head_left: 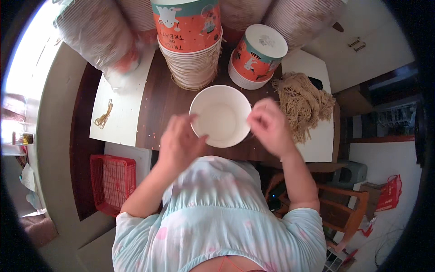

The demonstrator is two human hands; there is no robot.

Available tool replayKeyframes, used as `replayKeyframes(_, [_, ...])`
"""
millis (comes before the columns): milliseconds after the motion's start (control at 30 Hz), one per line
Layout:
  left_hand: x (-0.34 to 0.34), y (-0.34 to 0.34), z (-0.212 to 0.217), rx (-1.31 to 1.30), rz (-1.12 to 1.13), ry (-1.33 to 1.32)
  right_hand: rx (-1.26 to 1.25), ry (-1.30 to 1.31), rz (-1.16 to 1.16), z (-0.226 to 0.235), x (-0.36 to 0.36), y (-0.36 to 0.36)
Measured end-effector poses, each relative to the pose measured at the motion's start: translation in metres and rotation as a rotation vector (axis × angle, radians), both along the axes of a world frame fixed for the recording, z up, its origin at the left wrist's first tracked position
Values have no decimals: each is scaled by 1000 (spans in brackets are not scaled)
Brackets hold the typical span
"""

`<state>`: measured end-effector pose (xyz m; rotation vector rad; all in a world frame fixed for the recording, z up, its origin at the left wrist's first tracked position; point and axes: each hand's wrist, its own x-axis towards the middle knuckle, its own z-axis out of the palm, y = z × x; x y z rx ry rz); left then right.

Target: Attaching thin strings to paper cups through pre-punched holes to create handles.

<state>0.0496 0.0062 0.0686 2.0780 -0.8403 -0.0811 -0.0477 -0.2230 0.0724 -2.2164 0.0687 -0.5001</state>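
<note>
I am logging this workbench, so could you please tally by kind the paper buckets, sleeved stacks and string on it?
Open white bucket, held by left hand and right hand: 1
Upside-down orange bucket: 1
Bare stack of buckets: 1
Plastic-sleeved stacks: at least 2, partly cut off
Big string pile: 1
Small string bundle: 1
Total: at least 7
</note>
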Motion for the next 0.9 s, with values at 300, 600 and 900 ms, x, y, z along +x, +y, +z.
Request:
replayKeyframes(300, [58, -8, -56, 20, 1, 470, -572, 492, 194, -30, 68, -26])
replayKeyframes(600, [71, -15, -35, -299, 88, 1103, -212, 432, 7, 13, 44, -2])
replayKeyframes(900, [79, -10, -65, -482, -112, 1277, -40, 520, -70, 34, 24, 7])
